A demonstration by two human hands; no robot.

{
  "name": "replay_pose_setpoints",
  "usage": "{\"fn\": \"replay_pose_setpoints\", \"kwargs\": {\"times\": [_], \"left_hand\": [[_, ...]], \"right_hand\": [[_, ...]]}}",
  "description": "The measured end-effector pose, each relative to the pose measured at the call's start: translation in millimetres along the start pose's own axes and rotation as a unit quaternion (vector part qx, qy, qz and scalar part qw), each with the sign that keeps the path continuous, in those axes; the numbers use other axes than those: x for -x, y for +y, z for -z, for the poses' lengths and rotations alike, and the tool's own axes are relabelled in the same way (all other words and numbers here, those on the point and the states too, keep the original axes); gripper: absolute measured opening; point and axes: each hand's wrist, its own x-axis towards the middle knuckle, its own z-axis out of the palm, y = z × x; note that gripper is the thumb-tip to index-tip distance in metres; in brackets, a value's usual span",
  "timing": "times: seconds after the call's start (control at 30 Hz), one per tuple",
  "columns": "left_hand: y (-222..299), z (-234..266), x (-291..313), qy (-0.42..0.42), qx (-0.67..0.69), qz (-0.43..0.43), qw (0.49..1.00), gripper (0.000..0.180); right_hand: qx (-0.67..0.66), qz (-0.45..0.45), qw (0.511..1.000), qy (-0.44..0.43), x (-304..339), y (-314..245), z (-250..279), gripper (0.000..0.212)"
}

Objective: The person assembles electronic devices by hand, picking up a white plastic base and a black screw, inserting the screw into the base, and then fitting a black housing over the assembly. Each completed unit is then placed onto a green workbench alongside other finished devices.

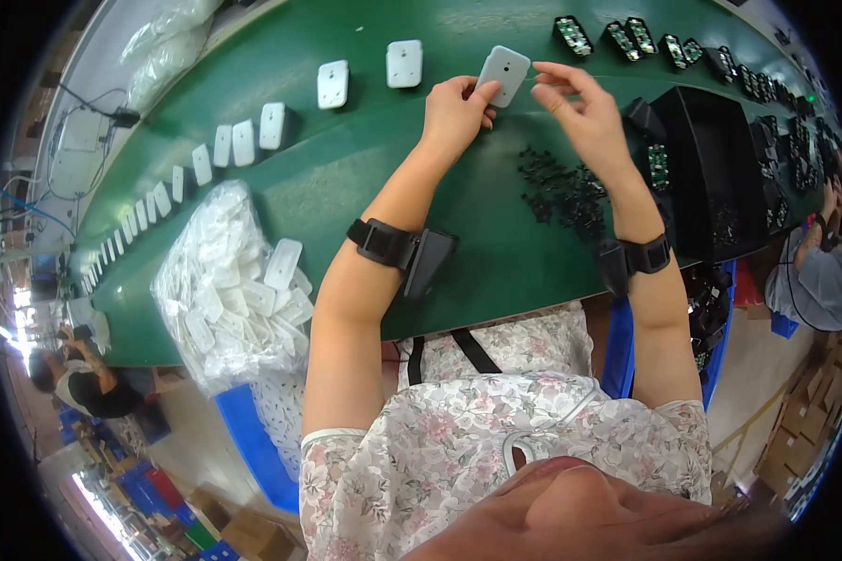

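My left hand [456, 114] is closed on the lower left edge of a white device housing [505, 75] with a small dark hole in its face, raised over the green table. Just right of the housing is my right hand [582, 117], fingers apart, holding nothing that I can see. Below it lies a pile of small black parts [557, 192]. Two similar white housings, a nearer one [404, 64] and one further left [332, 84], lie on the tabletop to the left.
A curved row of white housings [201, 164] runs along the far left. Near me on the left is a clear bag of translucent covers [239, 290]. Black trays with green circuit boards [573, 35] line the far right. A large black bin [711, 173] stands at right; co-workers sit at both sides.
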Motion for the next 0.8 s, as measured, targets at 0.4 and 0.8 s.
{"fn": "replay_pose_setpoints", "kwargs": {"times": [0.4,0.8], "left_hand": [[26,-24,23,-0.079,0.015,-0.026,0.996,0.028],[-9,-18,-67,0.051,0.081,0.064,0.993,0.033]], "right_hand": [[-0.099,-0.005,0.995,0.023,-5,5,6,0.037],[0.088,0.012,0.99,0.109,1,11,41,0.029]]}}
